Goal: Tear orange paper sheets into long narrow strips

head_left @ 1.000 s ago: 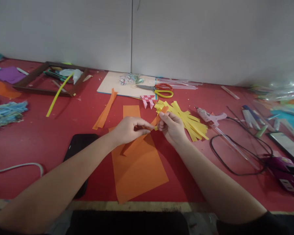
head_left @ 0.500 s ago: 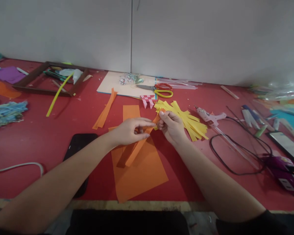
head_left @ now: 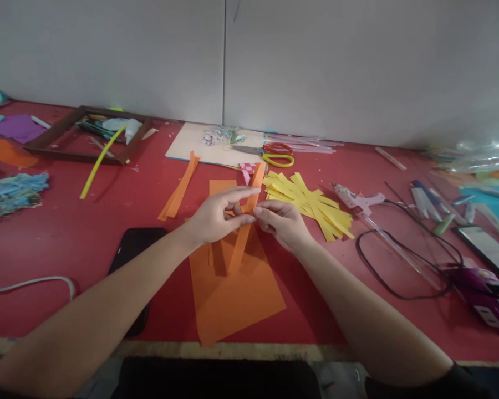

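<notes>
Here the left hand [head_left: 214,220] and right hand [head_left: 281,223] both pinch the orange strip [head_left: 240,247] mid-length, its ends pointing toward one and seven o'clock.

Red counter [head_left: 66,238] against a pale grey wall [head_left: 108,55]
Behind the counter, a vertical seam [head_left: 224,61] splits the wall; soft, even light falls on both.

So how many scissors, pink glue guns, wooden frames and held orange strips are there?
Scissors: 1
Pink glue guns: 1
Wooden frames: 1
Held orange strips: 1
Total: 4
</notes>
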A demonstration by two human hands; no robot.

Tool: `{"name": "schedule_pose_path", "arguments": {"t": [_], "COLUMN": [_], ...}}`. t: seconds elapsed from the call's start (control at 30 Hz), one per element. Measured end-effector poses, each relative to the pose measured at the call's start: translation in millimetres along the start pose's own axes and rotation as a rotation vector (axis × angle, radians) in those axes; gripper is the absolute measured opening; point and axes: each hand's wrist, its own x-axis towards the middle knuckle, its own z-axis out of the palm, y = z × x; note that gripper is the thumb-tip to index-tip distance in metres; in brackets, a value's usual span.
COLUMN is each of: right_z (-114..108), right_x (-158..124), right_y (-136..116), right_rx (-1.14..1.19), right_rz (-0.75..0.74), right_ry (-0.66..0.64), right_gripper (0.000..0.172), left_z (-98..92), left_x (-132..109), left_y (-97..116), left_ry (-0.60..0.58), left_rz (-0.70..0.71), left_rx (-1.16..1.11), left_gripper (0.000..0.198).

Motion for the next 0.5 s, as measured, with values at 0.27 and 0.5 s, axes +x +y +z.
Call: {"name": "schedule_pose_path", "arguments": {"t": [0.27,0.5], "right_z": [2,-6], "right_x": [1,9], "right_y": [-5,-6], "right_rx": [0.100,0.221], "right_rz": [0.058,0.019], "right_ry": [0.062,0.184], "right_gripper": [0.029,0.025], "left_z": [3.2,2.3], "left_x": [-2,-4], "left_y": [0,5], "left_ry": [-0.118,-0.253], "left_rz": [-0.053,-0.101], "left_rx": [-0.077,-0.048], "left_gripper": [0.072,0.084]}}
